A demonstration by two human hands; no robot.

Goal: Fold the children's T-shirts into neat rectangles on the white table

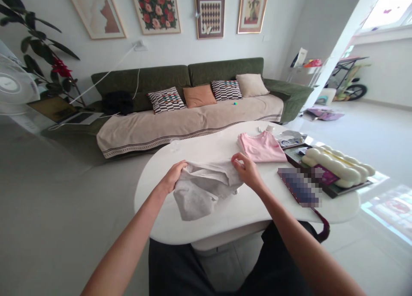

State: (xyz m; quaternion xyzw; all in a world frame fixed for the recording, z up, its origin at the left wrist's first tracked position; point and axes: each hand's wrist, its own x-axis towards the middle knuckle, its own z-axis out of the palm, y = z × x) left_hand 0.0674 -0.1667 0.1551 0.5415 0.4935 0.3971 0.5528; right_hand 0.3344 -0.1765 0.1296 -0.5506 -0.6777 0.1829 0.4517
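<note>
A light grey garment [201, 188] lies bunched on the white oval table [231, 221] in front of me. My left hand [174, 175] is closed on its left upper edge. My right hand [246, 169] pinches its right upper edge, fingers curled. Just beyond my right hand lies a folded pink garment [261, 146], flat on the table and apart from both hands.
A dark tray [334, 188] with a cream bumpy cushion-like object [337, 165] sits on the table's right end, beside a blurred flat item [299, 186] with a strap. A green sofa [193, 98] with pillows stands behind. A fan [13, 85] and plant are at left.
</note>
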